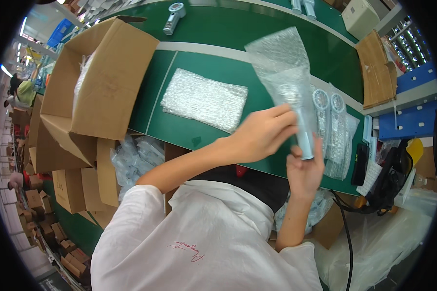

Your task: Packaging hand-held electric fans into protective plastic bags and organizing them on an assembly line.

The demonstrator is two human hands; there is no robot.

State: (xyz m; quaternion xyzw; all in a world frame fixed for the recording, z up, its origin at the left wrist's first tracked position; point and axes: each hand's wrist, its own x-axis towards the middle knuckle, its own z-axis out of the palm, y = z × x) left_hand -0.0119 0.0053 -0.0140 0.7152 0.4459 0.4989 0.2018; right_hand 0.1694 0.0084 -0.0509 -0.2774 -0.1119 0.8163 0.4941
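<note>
A light blue handheld fan [304,137] is partly inside a clear bubble-wrap bag [284,60], its handle end pointing toward me. My left hand [269,130] is closed on the bag and the fan's side from the left, slightly blurred. At the bottom end of the handle, the fingers of my right hand [306,170] are wrapped round it. The fan's round head is hidden in the bag. Left of my hands, a flat stack of bubble-wrap bags [204,99] lies on the green table [172,128].
Several bagged fans [336,131] lie side by side to the right. One bare fan [174,18] rests on the far green surface. A big open carton [114,72] stands at left, above a box of clear plastic bags [136,157]. A black cable [347,233] hangs at lower right.
</note>
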